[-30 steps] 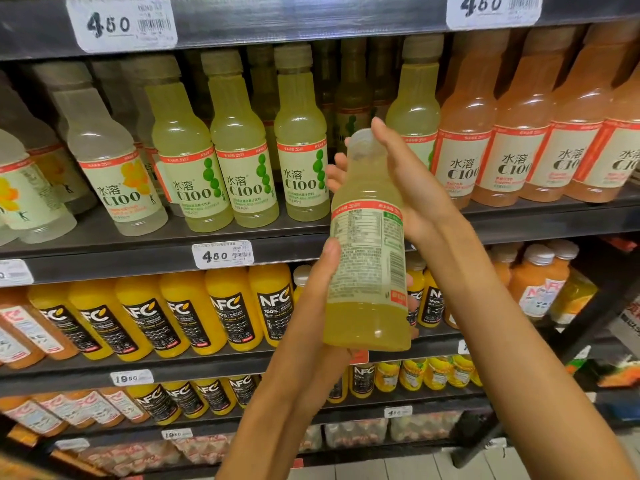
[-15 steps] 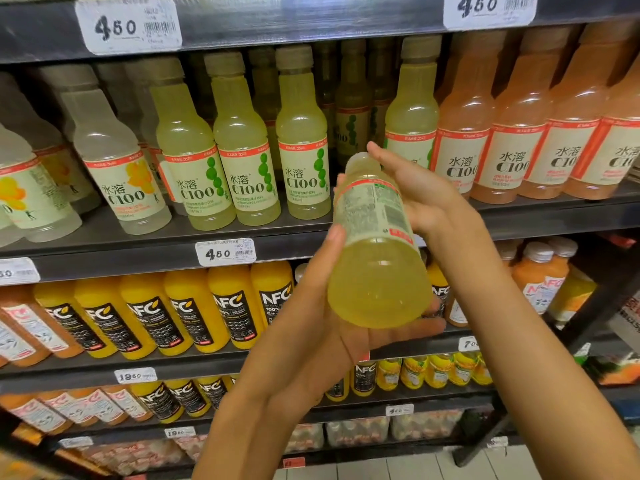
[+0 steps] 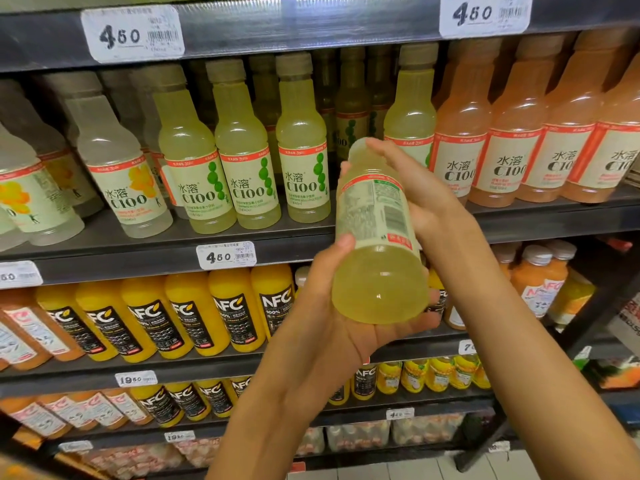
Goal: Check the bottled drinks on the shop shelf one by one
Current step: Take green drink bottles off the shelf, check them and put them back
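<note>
I hold a pale green C100 bottle (image 3: 377,244) in front of the shelf, tilted so its base faces me and its cap points at the shelf. The back label with small print and a barcode faces up. My left hand (image 3: 332,306) cups the base from below, thumb on the label's left edge. My right hand (image 3: 412,188) grips the neck and shoulder from the right. Behind it, a gap shows in the row of green C100 bottles (image 3: 242,181) on the dark shelf (image 3: 156,247).
Orange-pink C100 bottles (image 3: 505,161) fill the shelf's right part, pale ones (image 3: 117,188) the left. Yellow NFC juice bottles (image 3: 225,313) stand one shelf below, smaller bottles lower down. White price tags (image 3: 227,256) sit on the shelf edges.
The bottle went from upright with its label toward me to tilted, base toward me and cap toward the shelf. My left hand slid under the base.
</note>
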